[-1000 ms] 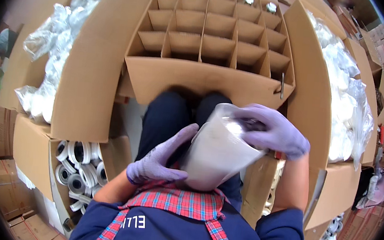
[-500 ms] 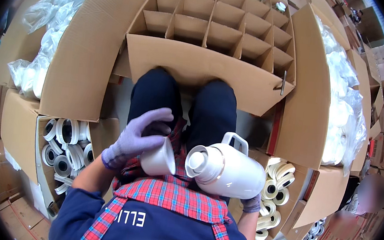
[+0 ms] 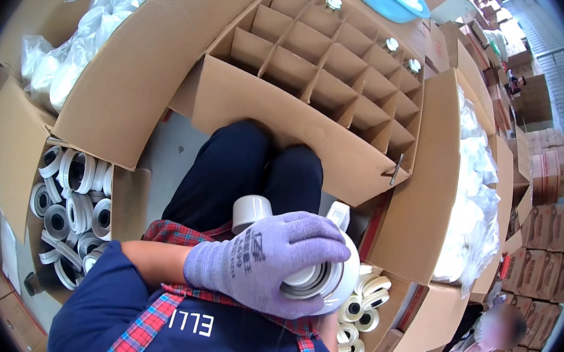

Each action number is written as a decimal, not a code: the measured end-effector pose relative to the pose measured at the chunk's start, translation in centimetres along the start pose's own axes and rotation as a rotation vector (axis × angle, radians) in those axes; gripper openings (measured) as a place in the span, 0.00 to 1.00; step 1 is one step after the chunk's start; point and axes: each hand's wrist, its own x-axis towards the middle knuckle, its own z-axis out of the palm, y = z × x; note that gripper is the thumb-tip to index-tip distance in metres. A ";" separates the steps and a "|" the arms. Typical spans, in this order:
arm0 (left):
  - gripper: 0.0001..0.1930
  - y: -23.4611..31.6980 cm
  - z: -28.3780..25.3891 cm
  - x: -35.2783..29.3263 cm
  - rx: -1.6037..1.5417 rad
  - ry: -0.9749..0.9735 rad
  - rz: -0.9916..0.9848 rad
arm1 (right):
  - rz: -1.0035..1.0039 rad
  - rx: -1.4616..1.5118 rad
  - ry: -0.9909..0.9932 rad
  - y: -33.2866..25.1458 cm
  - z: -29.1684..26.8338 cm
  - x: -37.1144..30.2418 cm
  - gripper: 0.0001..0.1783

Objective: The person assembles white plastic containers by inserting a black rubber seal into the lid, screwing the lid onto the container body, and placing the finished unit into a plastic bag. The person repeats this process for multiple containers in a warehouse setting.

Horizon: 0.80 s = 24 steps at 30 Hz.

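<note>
My left hand, in a lavender work glove, is closed over the top of a white vacuum jug, thumb on the near side and fingers on the far side. The jug's round top faces up toward me, and its white handle points away. A white cup is just beyond the left hand, above my lap; what supports it is hidden. My right hand is hidden behind the jug, with only part of its forearm showing.
A divided cardboard carton stands ahead, with several white-topped pieces in its far cells. Boxes of white rings and cream rings flank me. Bagged white parts fill a carton at right. A blue basin sits beyond.
My left hand has moved right from the cup onto the jug's top. The jug has turned so its top faces up. The cup is now beyond the hand. The whole view has shifted.
</note>
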 end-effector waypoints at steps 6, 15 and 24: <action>0.36 -1.2 1.7 -0.5 -0.019 -0.099 0.074 | -0.022 -0.047 -0.039 -2.0 -2.5 1.9 0.29; 0.39 -9.4 -1.3 -11.9 0.632 -0.593 -0.338 | -0.060 -0.097 -0.011 1.7 -1.5 0.2 0.28; 0.09 -7.9 -2.5 -7.0 0.317 0.060 -0.485 | -0.128 -0.165 0.084 2.2 0.7 -0.5 0.27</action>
